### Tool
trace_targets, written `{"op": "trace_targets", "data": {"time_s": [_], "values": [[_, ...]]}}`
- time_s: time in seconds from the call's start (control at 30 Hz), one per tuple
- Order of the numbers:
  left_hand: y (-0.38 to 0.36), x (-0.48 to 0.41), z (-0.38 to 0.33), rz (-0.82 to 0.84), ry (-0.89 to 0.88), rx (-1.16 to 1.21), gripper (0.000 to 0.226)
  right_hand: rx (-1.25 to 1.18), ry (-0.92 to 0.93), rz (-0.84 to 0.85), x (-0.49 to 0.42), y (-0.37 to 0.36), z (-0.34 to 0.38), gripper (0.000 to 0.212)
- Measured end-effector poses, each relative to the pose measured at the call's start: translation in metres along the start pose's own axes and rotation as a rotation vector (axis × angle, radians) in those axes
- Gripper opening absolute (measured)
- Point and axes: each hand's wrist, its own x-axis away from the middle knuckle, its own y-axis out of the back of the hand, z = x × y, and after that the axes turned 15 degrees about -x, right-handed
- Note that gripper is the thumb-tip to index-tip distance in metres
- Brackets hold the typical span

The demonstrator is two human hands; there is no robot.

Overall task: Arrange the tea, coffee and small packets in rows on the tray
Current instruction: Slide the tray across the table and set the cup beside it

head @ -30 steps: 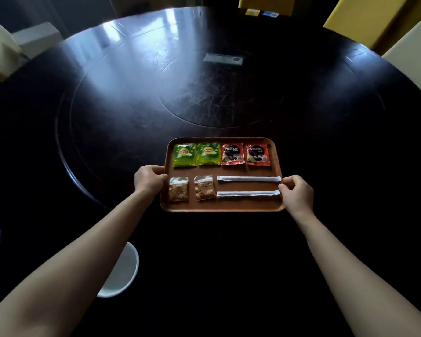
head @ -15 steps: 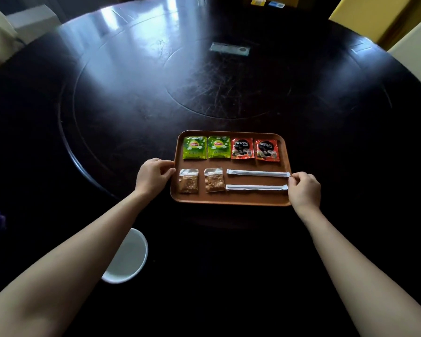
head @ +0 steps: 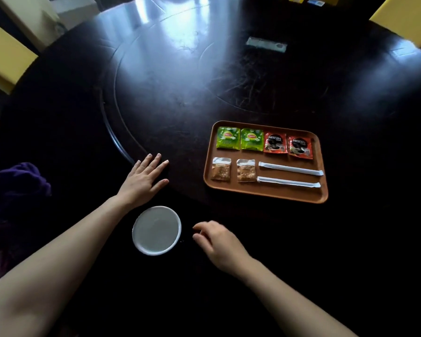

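Fingers (head: 156,164) empty; tray (head: 265,193) full

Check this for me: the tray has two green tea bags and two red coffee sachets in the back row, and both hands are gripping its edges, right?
Not quite. The head view shows both hands off the tray: the left hand lies flat on the table and the right hand hovers beside a white lid. The back row is as you said.

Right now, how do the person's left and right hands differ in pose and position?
The left hand lies palm down with its fingers spread, above the white dish in the picture; the right hand has loosely curled fingers and sits just right of that dish. The left is farther from the tray. Both are empty and off the tray.
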Motion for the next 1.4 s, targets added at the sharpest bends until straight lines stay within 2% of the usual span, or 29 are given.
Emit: {"op": "trace_targets", "data": {"time_s": [0.2, 0.47, 0.67, 0.77, 0.87, 1.0, 1.4], "values": [[-0.005, 0.003, 0.013, -0.005, -0.064, -0.079, 0.067, -0.156, -0.098, 0.137, -0.008, -0.031, 0.003, 0.03], [-0.012, -0.005, 0.026, -0.077, -0.144, -0.087, 0.084, -0.205, -0.038, 0.044, -0.01, -0.033, -0.001, 0.021], [-0.017, -0.01, 0.033, -0.121, -0.186, -0.075, 0.081, -0.23, 0.027, 0.016, -0.015, 0.001, 0.008, 0.02], [-0.017, -0.01, 0.036, -0.145, -0.206, -0.079, 0.081, -0.229, 0.071, -0.018, -0.029, 0.033, 0.024, 0.012], [-0.018, -0.01, 0.037, -0.161, -0.21, -0.075, 0.076, -0.173, 0.107, -0.024, -0.053, 0.069, 0.039, 0.01], [-0.019, -0.011, 0.035, -0.178, -0.189, -0.048, 0.084, -0.091, 0.122, -0.057, -0.092, 0.103, 0.046, 0.009], [-0.028, -0.008, 0.033, -0.207, -0.095, 0.002, 0.09, -0.013, 0.067, -0.045, -0.151, 0.12, 0.042, 0.019]]}}
